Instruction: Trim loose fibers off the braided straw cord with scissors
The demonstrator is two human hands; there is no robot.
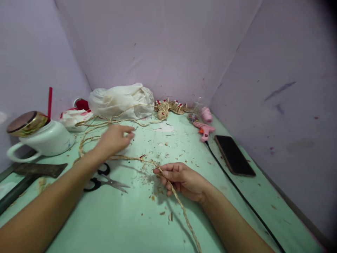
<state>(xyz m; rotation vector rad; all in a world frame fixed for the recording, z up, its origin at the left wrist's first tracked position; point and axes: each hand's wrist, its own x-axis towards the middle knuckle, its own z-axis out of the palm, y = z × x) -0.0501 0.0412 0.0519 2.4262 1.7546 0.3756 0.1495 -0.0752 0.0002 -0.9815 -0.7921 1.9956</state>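
Observation:
A braided straw-coloured rope [181,205] runs between the thumb and fingers of my right hand [183,179], low over the middle of the table. One end drops toward the front edge; the other stretches left past a small red spot and beneath my left arm. My left hand [116,138] hovers farther back, slightly blurred, its fingers reaching right and a little apart. Nothing shows in them. Black-handled scissors [112,181] lie below the rope, partly hidden by my left forearm. Loose loops of rope [84,144] spread behind that arm.
On the left stand a white mug [54,138] and a hammer [39,170]. A white plastic bag [123,100] and woven straw pieces [163,110] sit at the back. Rightward are a pink glue gun [204,130], its black cable [237,189] and a phone [234,154]. Scraps [163,213] litter the table.

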